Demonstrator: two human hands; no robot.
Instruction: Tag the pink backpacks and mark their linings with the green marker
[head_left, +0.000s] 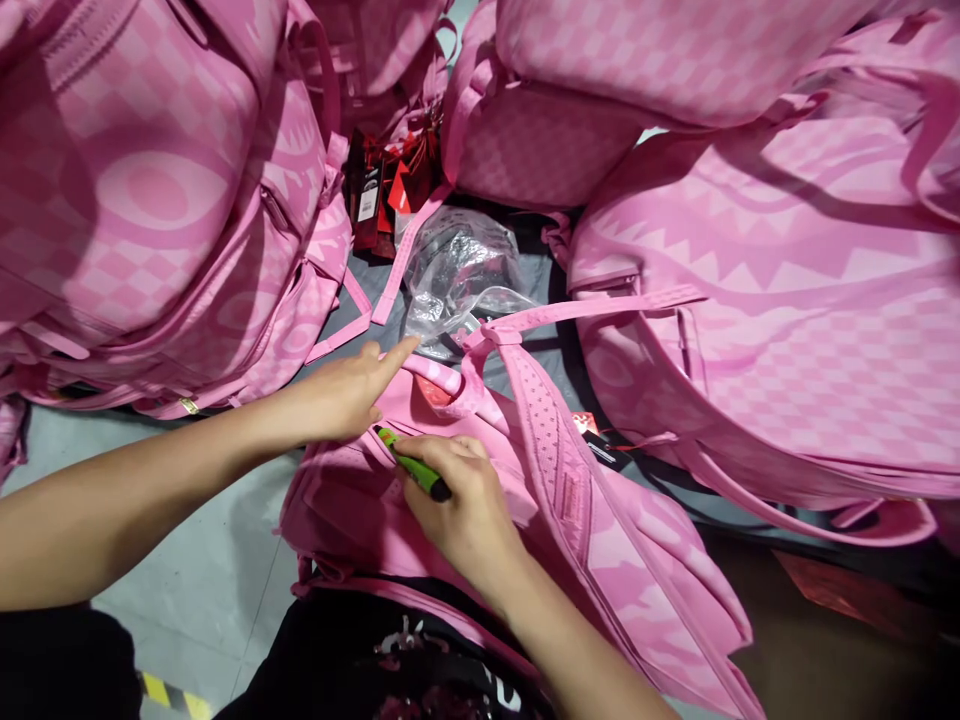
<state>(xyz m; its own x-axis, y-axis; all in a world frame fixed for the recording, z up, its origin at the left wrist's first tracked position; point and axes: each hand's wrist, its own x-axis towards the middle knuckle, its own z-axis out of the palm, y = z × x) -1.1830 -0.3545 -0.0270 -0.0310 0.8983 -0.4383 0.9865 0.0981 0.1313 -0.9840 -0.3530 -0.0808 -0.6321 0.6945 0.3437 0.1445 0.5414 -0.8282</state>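
A pink patterned backpack (pixel 600 540) lies in front of me, straps up. My left hand (pixel 341 395) rests on its upper part, index finger stretched out, the other fingers pressing the fabric. My right hand (pixel 461 510) is closed around a small green tool with a black end (pixel 412 468), its tip touching the backpack fabric just under my left hand. A red inner label (pixel 433 392) shows near the top of the bag.
More pink backpacks are piled at the left (pixel 150 200), top (pixel 570 100) and right (pixel 787 300). Crumpled clear plastic bags (pixel 461 270) and red-and-black hang tags (pixel 386 190) lie between them. Grey floor (pixel 202 580) shows at lower left with a yellow-black stripe (pixel 169 695).
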